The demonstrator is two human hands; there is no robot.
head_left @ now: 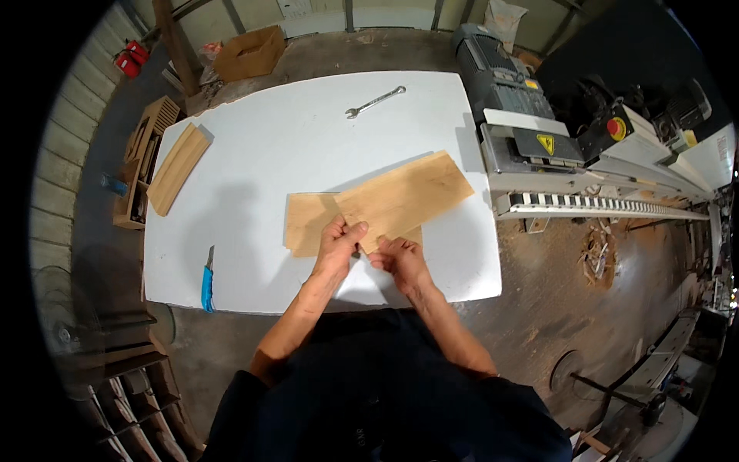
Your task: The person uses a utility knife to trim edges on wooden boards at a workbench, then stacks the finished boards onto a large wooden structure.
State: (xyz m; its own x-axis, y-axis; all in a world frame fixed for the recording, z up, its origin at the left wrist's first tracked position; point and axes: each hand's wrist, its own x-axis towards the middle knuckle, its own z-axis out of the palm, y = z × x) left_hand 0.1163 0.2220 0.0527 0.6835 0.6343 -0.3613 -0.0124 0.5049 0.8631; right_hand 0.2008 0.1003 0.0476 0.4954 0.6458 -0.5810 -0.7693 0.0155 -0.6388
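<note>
A thin, light-brown wooden board (408, 191) is tilted across the white table, its far end pointing to the upper right. My left hand (339, 242) grips its near left corner, thumb on top. At the near edge, my right hand (398, 258) pinches the same board between thumb and fingers. Beneath it lies another wooden board (305, 223), flat on the table and partly covered. Off to the left rests a blue-handled utility knife (207, 286) with its blade out. A combination wrench (376, 102) lies toward the table's far side.
More wooden strips (178, 168) lie at the left edge of the white table (254, 131). A machine with a red stop button (616, 128) and a motor (496, 65) stands close on the right. Wooden crates (132, 192) and a cardboard box (250, 52) sit beyond the table.
</note>
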